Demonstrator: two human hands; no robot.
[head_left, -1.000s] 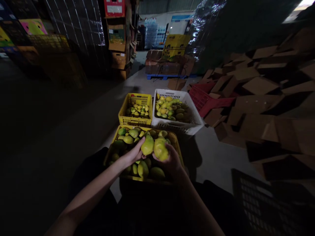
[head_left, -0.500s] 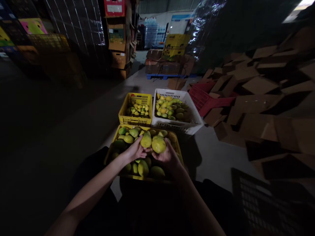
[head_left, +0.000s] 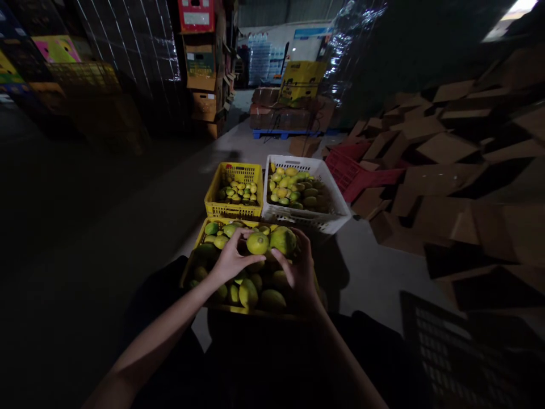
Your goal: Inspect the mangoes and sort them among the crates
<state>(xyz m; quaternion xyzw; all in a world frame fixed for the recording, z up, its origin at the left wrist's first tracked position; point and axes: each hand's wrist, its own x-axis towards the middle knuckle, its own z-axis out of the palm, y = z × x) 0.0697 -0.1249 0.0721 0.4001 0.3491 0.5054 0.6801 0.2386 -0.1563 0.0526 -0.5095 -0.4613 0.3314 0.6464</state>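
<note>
Above a near yellow crate [head_left: 198,234] full of green-yellow fruits, my left hand [head_left: 233,257] holds a round yellow-green fruit [head_left: 258,243] between thumb and fingers. Close beside it, my right hand [head_left: 300,262] grips a larger, greener fruit [head_left: 283,241], its thumb on the near side and fingers around the right. The two fruits are side by side, nearly touching. Under my hands, more fruits [head_left: 248,293] fill the crate, partly in shadow.
Behind the near crate stand a smaller yellow crate [head_left: 233,211] and a white crate [head_left: 307,217], both holding fruits. Cardboard boxes [head_left: 447,149] and a red crate [head_left: 347,170] are heaped at the right. Stacked boxes [head_left: 204,106] rise at the back.
Both hands have turned around their fruits, thumbs now on the near side. The fruits have rotated and shifted slightly right and up.
</note>
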